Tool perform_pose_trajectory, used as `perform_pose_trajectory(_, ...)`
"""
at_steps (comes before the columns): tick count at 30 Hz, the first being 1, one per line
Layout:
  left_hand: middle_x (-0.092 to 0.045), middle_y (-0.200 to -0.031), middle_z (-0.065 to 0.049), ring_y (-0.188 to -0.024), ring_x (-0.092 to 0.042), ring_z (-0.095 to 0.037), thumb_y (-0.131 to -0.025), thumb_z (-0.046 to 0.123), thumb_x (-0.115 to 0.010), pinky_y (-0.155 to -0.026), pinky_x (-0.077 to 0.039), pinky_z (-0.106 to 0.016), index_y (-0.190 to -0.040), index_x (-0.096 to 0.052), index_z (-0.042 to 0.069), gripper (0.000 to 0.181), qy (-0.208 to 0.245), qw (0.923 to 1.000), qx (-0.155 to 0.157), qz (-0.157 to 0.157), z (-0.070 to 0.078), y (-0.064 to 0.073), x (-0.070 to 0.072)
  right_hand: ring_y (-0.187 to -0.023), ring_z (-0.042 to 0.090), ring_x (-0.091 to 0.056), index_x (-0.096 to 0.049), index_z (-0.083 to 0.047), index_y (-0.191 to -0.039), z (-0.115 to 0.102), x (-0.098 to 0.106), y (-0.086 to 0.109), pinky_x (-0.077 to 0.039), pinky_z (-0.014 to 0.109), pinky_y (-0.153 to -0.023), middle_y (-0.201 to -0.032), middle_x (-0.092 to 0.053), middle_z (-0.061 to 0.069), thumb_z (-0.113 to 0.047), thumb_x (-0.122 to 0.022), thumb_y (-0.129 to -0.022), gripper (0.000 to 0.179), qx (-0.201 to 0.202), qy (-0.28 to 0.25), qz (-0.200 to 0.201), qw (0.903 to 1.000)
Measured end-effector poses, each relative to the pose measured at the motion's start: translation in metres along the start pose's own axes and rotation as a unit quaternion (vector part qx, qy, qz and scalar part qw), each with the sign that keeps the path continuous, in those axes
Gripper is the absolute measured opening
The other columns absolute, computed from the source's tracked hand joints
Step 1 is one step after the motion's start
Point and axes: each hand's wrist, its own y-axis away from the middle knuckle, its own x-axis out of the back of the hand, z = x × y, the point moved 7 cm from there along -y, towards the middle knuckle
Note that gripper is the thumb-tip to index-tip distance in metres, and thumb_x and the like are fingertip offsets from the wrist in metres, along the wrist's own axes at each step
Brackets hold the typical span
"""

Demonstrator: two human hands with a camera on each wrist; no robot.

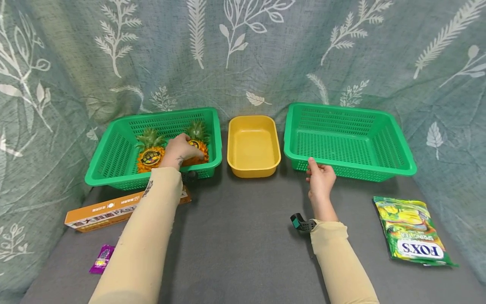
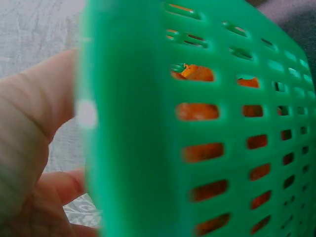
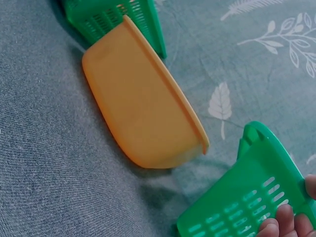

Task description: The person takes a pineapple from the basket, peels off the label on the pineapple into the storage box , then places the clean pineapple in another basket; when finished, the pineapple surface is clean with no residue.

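Two orange pineapples with leafy tops and round dark labels stand in the left green basket (image 1: 125,182). My left hand (image 1: 179,151) reaches over its front rim and grips the right pineapple (image 1: 204,148), thumb across its front. The other pineapple (image 1: 150,157) stands left of that hand. From the left wrist, the basket wall (image 2: 133,123) hides the fingertips, and orange shows through its slots. My right hand (image 1: 321,179) pinches the front rim of the right green basket (image 1: 349,169), thumb on top and fingers (image 3: 285,219) curled against the outer wall.
Between the baskets stands a yellow tub (image 1: 253,172). A long orange pasta box (image 1: 102,213) lies before the left basket, partly under my left forearm, with a small purple packet (image 1: 101,259) nearer me. A green FOX'S candy bag (image 1: 414,232) lies at right. Patterned cloth (image 1: 254,55) hangs behind.
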Motion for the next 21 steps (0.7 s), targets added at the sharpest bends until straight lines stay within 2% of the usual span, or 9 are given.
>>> perform_pose_trajectory(3, -0.026, -0.144, -0.028, -0.127, -0.029, -0.043, -0.076, 0.029, -0.072, -0.093, -0.041, -0.052, -0.143, -0.024, -0.001, 0.088, -0.003, 1.0, -0.006, 0.001, 0.004, 0.0, 0.003, -0.064, 0.015, -0.051, -0.052, -0.01, -0.089, -0.001, 0.001, -0.001, -0.042, 0.018, -0.048, -0.068, -0.054, -0.005, -0.025, -0.063, -0.088, 0.018, 0.002, 0.001, 0.001, 1.0)
perform_pose_trajectory(8, -0.025, -0.142, -0.03, -0.123, -0.031, -0.043, -0.075, 0.029, -0.072, -0.088, -0.042, -0.051, -0.142, -0.026, 0.0, 0.086, -0.018, 0.9996, -0.022, 0.0, 0.011, 0.005, 0.009, -0.061, 0.011, -0.051, -0.052, -0.009, -0.09, -0.001, 0.001, -0.002, -0.042, 0.017, -0.047, -0.066, -0.054, -0.007, -0.025, -0.063, -0.088, 0.02, 0.009, -0.001, -0.006, 0.9999)
perform_pose_trajectory(15, -0.026, -0.141, -0.03, -0.122, -0.028, -0.043, -0.075, 0.029, -0.072, -0.078, -0.043, -0.049, -0.141, -0.027, 0.002, 0.085, -0.024, 0.998, -0.053, 0.023, 0.023, 0.017, 0.023, -0.061, 0.01, -0.052, -0.052, -0.008, -0.092, 0.0, 0.001, -0.002, -0.043, 0.019, -0.049, -0.068, -0.054, -0.005, -0.025, -0.063, -0.088, 0.021, 0.015, -0.001, -0.013, 0.9998)
perform_pose_trajectory(19, -0.025, -0.141, -0.03, -0.118, -0.031, -0.042, -0.075, 0.03, -0.073, -0.078, -0.042, -0.049, -0.141, -0.029, 0.005, 0.083, -0.034, 0.9967, -0.068, 0.028, 0.032, 0.028, 0.027, -0.062, 0.01, -0.052, -0.052, -0.009, -0.092, 0.0, 0.001, -0.003, -0.042, 0.018, -0.048, -0.069, -0.054, -0.003, -0.025, -0.063, -0.088, 0.02, 0.014, -0.002, -0.01, 0.9999)
perform_pose_trajectory(21, -0.026, -0.141, -0.029, -0.118, -0.033, -0.042, -0.074, 0.031, -0.073, -0.083, -0.041, -0.052, -0.14, -0.03, 0.006, 0.083, -0.043, 0.9956, -0.078, 0.029, 0.036, 0.034, 0.028, -0.063, 0.01, -0.051, -0.052, -0.008, -0.093, 0.001, 0.001, -0.003, -0.042, 0.018, -0.048, -0.07, -0.054, -0.002, -0.025, -0.063, -0.088, 0.02, 0.013, -0.001, -0.009, 0.9999)
